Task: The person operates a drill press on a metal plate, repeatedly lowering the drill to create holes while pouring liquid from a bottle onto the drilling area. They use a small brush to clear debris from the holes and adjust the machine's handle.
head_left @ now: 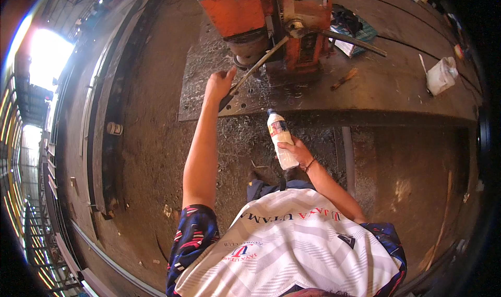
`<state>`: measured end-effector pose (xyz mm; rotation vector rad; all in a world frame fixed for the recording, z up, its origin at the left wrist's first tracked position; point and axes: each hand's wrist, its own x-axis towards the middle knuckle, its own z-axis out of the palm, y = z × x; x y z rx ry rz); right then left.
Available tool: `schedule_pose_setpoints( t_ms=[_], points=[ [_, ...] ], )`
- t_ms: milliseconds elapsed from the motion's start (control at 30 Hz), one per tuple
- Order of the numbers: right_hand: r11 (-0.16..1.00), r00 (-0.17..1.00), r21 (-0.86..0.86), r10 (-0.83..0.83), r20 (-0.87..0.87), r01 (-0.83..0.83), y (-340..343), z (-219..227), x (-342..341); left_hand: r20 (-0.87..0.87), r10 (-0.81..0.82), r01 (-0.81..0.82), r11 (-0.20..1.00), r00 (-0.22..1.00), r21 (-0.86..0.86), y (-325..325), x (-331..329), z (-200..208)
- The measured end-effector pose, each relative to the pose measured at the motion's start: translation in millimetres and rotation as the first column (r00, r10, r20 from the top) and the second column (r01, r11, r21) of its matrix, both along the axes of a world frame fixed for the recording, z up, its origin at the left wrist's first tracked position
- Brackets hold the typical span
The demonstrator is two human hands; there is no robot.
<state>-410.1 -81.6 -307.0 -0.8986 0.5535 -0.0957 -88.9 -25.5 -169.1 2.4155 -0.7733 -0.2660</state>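
Observation:
My right hand (pixel 296 152) is wrapped round the lower half of a clear plastic bottle (pixel 279 132) with a dark cap and a label. Whitish liquid shows inside it, and its cap end tilts toward the workpiece. My left arm stretches forward, and my left hand (pixel 221 83) is beside a feed lever (pixel 260 62) with a dark grip. Its fingers are mostly turned away, so their hold is hidden. Beyond them stands an orange and black drilling machine (pixel 235 16), its spindle end low over a wet steel plate (pixel 203 73) with several holes.
A white plastic container (pixel 442 76) stands on the plate's far right. Dark cloth (pixel 347 21) lies behind the machine, and a second lever (pixel 360 42) sticks out rightward. Long steel beams (pixel 107 104) and a small white can (pixel 114 128) are at left. Scraps litter the dark ground (pixel 151 166).

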Motion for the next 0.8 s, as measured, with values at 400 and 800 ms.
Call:
schedule_pose_setpoints(
  t_ms=[400,800],
  points=[
    [0.999,0.999,-0.003,-0.045,0.027,0.045,-1.4,-2.7,-8.0,0.151,-0.96,0.197,-0.199,-0.235,-0.96,34.1,-153.6,139.1],
    [0.999,1.0,0.039,-0.026,-0.004,0.026,-6.0,1.3,-6.0,-0.043,-0.315,0.31,0.946,0.948,-0.094,27.6,-22.2,-0.7]
  ],
)
